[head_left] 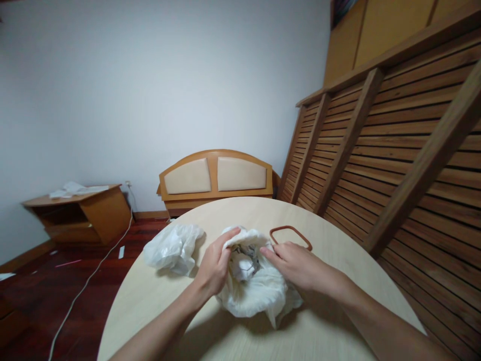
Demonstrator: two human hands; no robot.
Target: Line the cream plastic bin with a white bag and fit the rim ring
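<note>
Where the dark floor shows at the far left, a low wooden cabinet (80, 213) stands against the wall and a white cable (90, 278) trails across the boards. On the pale round table (240, 210), a crumpled white bag (173, 248) lies just beside the left hand (215, 263). That hand curls over the near rim of a white plastic bag (255, 296), which sits mid-table between both hands, and pinches the rim between thumb and fingers. Something pale and crumpled sits in the bag's open mouth; what it is cannot be told. The right hand (296, 263) nips the opposite rim with its fingertips. A brown loop (290, 235) lies flat just behind it. Slatted wooden panels (394, 150) lean at the right.
</note>
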